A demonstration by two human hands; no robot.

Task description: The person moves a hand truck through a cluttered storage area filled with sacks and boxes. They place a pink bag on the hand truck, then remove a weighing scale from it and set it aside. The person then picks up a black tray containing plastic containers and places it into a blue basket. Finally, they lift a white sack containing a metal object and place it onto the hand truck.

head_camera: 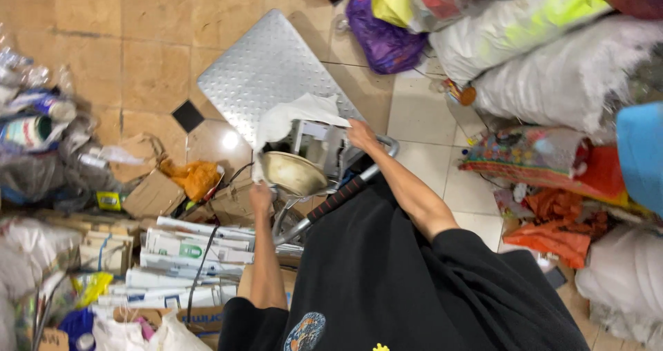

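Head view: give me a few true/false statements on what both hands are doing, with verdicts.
1. The left hand grips the rim of a metal bowl. True.
2. The right hand rests on the purple bag. False: it holds the edge of a white sheet above the bowl.
3. The bowl is over a patterned metal platform. True, at its near edge.
4. Stacked papers lie to the person's right. False: they lie left, beside flattened cardboard.

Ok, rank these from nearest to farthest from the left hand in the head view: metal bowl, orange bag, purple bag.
From the left hand:
1. Metal bowl, just beside it, above right.
2. Orange bag, on the floor to its left.
3. Purple bag, far up right by the sacks.
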